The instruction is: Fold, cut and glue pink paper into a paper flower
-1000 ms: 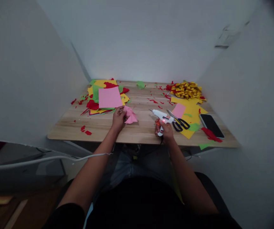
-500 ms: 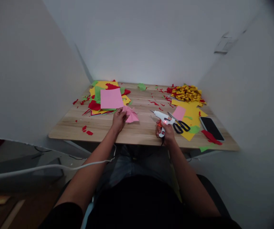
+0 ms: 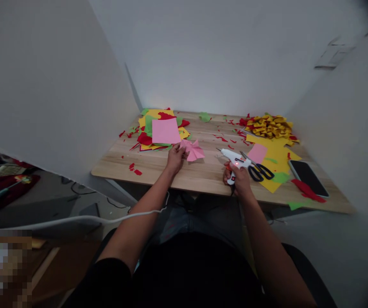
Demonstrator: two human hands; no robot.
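Pinched in my left hand (image 3: pixel 176 157) is a folded pink paper piece (image 3: pixel 194 150), its creased points spread out to the right above the table. My right hand (image 3: pixel 238 177) grips a white glue gun (image 3: pixel 235 158) by its handle; a small red light glows on its side. The nozzle points left, toward the pink piece but apart from it. Black-handled scissors (image 3: pixel 260 172) lie just right of the glue gun, partly over yellow paper (image 3: pixel 275 150). A flat pink sheet (image 3: pixel 165 131) tops the paper pile behind my left hand.
A heap of folded yellow strips (image 3: pixel 269 126) sits at the back right. The phone (image 3: pixel 309 177) and a red scrap (image 3: pixel 308 191) lie near the right edge. Red and green scraps dot the wooden table (image 3: pixel 158 171). A white cable (image 3: pixel 84 218) crosses by my left arm.
The view has turned left, so the table appears further right. The pink piece in my left hand now shows more of its spread points. My right hand keeps hold of the glue gun.
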